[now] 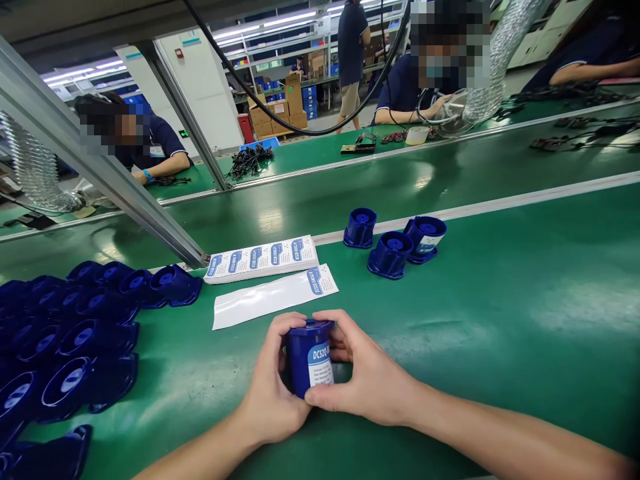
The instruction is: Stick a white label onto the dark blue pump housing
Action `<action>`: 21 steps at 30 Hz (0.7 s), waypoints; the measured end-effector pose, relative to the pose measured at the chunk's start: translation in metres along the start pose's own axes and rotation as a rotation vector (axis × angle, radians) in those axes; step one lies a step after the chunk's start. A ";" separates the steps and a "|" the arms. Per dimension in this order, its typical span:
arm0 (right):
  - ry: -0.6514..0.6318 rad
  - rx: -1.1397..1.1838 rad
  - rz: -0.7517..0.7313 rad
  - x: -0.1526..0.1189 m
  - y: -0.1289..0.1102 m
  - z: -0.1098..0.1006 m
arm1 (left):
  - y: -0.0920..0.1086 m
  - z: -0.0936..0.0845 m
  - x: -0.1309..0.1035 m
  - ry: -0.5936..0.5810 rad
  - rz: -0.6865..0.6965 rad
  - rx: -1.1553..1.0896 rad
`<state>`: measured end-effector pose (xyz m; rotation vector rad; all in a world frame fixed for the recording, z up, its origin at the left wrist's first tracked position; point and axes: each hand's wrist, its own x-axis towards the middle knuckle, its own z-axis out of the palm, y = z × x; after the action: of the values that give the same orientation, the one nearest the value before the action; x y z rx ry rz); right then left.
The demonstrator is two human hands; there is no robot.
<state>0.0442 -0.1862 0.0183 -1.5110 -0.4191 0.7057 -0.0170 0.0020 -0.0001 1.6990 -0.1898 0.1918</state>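
Between my two hands is a dark blue plastic housing (pixel 299 363), its flanged end up and a blue and white label (pixel 321 365) on its side. My left hand (pixel 273 393) wraps its left side, fingers over the top. My right hand (pixel 367 380) grips the right side, with the thumb at the label's lower edge. Just beyond lies a white backing strip (pixel 265 301) with a single label at its right end. Behind that sits a stack of label sheets (pixel 260 259).
Many blue housings (pixel 75 333) crowd the left of the green bench (pixel 490 320). Several more stand beyond my hands, including a labelled housing (pixel 426 239). A metal post (pixel 115 160) rises at the left. Across the belt, people (pixel 155 143) work at another bench.
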 end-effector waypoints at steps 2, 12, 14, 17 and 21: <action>0.015 0.020 0.021 0.001 -0.003 0.000 | -0.002 0.001 -0.001 -0.012 0.031 0.042; 0.014 0.203 0.035 0.005 -0.018 -0.009 | -0.003 0.000 -0.007 -0.083 0.168 0.191; -0.014 0.239 0.040 0.005 -0.019 -0.012 | -0.001 0.000 -0.007 -0.089 0.171 0.174; -0.072 0.295 0.062 0.005 -0.019 -0.016 | 0.000 0.000 -0.005 -0.117 0.138 0.074; -0.105 0.327 0.080 0.005 -0.019 -0.022 | -0.001 0.000 -0.004 -0.145 0.124 -0.019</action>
<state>0.0654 -0.1985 0.0356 -1.1904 -0.3064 0.8744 -0.0208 0.0026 -0.0024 1.6843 -0.4043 0.1590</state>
